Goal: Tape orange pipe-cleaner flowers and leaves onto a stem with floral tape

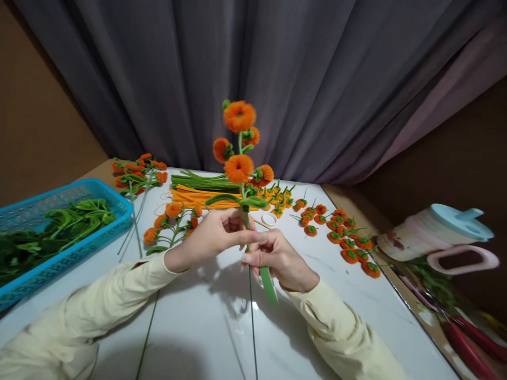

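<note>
An orange pipe-cleaner flower stalk [239, 170] stands upright between my hands, with several blooms, small green leaves and a thin dark wire [252, 322] running down below. My left hand [216, 235] is closed on its stem just under the lowest leaves, fingers pinched. Directly below, my right hand [282, 259] pinches the same stem. From under the right hand's fingers hangs a strip of green tape [268, 287], apparently floral tape; its upper end is hidden by the fingers.
At left are a blue basket [127, 203] of green leaves and finished orange stalks [137, 171]. Behind my hands lie green stems [206, 182] and orange strips [194, 195]. Loose orange blooms [348, 256], a tumbler [420, 232] and red-handled pliers [467, 343] are at right.
</note>
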A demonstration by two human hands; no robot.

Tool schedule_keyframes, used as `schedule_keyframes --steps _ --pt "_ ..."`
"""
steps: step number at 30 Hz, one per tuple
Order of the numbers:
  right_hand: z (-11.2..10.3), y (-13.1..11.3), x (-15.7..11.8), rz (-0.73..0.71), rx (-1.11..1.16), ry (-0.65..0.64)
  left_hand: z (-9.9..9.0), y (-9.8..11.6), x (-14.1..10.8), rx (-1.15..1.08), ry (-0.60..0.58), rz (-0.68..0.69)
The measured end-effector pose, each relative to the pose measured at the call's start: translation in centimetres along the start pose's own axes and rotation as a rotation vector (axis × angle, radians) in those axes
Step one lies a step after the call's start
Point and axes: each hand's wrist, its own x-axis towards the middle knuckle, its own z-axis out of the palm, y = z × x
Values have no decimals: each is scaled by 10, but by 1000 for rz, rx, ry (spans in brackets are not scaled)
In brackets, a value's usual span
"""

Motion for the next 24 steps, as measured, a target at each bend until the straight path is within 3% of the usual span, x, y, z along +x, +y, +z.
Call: schedule_keyframes --steps 3,5,8,13,16,18,24 --pt "1 -6 0 -46 -92 130 0 4 1 167 69 -52" --pt "1 -7 1 -38 -108 153 -1 7 1 170 46 -54" --pt "-4 0 6 39 -5 4 -4 10 -1 97 -39 -62" --pt "-4 21 11 128 368 -314 -8 2 -4 -198 -245 -33" --pt "3 25 9 145 451 -388 -9 -5 -5 -286 -336 38" --pt "5 21 6 110 434 -321 -8 -5 -5 -274 -319 46" --pt "-4 12 7 47 247 -110 -5 3 2 -22 -53 -124"
